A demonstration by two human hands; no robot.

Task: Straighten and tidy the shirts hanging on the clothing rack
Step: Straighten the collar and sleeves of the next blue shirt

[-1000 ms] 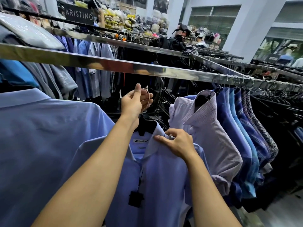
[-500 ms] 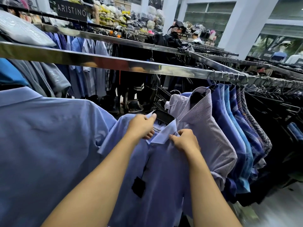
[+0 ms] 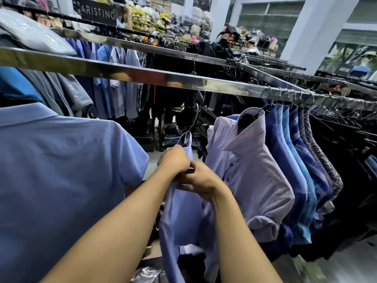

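Note:
A light blue shirt [image 3: 183, 213] on a black hanger hangs edge-on below the steel rack rail [image 3: 142, 75], its hook off the rail. My left hand [image 3: 175, 160] grips the shirt at the collar. My right hand [image 3: 201, 181] pinches the fabric just below, touching the left hand. To the right hangs a pale lilac shirt [image 3: 251, 176], then several blue shirts [image 3: 293, 170] on the rail. A large blue shirt [image 3: 61, 180] fills the left side.
A second rail [image 3: 163, 51] with more shirts runs behind, under a black brand sign [image 3: 98, 14]. A person in black [image 3: 222, 48] stands at the far racks. Dark garments [image 3: 346, 160] crowd the right end. Grey floor [image 3: 346, 262] shows at lower right.
The light blue shirt has turned from facing me to edge-on and moved lower. Both hands have come together at its collar; earlier my left hand held the hanger hook up by the rail.

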